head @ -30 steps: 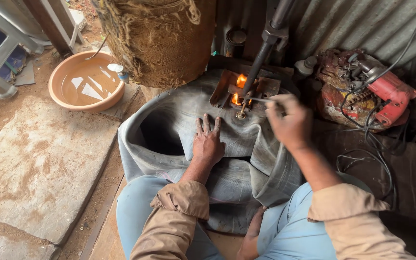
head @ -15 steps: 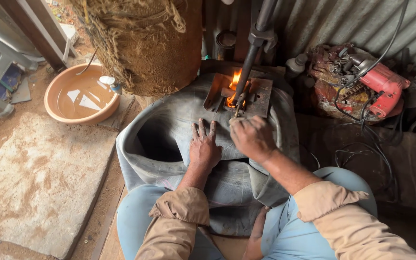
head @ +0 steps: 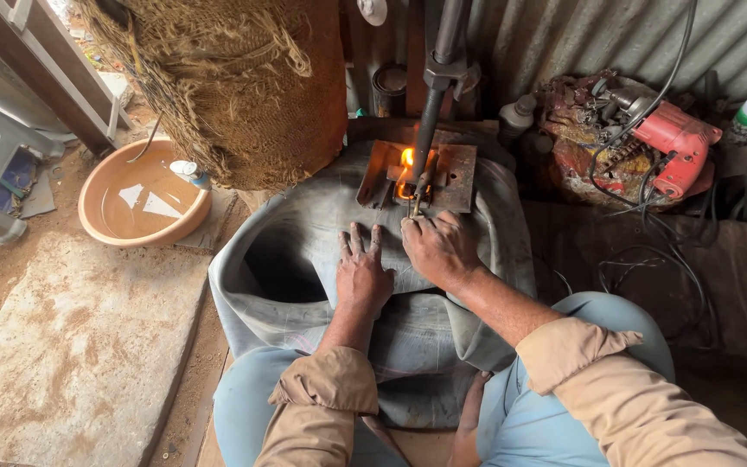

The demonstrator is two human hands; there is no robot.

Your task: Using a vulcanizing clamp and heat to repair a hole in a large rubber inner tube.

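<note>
Both hands press the grey inner tube (head: 443,311) as before: left hand (head: 362,275) fingers spread, right hand (head: 439,248) curled, grip unclear.

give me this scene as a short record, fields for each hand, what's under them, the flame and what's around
left hand: flat, fingers spread, pressing the grey rubber tube
right hand: closed on a thin metal tool near the flame
flame: burning on the rusty metal plate
press rod: slanting down onto the plate
left side: basin of water, stone slab
right side: red power drill
</note>
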